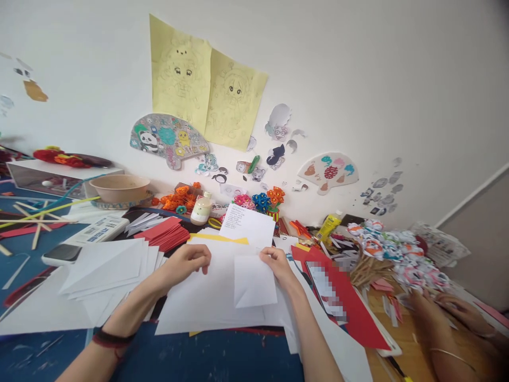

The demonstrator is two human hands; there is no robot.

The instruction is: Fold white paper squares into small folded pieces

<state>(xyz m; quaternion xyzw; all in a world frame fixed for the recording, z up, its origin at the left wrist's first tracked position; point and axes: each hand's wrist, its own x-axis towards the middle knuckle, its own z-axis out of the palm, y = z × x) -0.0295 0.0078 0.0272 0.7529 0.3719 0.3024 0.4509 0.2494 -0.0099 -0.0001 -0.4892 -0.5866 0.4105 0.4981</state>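
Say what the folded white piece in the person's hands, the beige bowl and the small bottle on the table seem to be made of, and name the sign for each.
Folded white piece: thin matte paper, going by its sharp creases; the right hand pinches its top edge.
Beige bowl: dull, even surface, perhaps wood or bamboo fibre; hard to tell.
Small bottle: probably plastic, pale and slightly glossy.

A small white square of folded paper (254,280) lies flat on a larger white paper sheet (207,302) spread over the blue counter (207,361), its top edge pinched at the right corner, a diagonal crease faintly showing across it.
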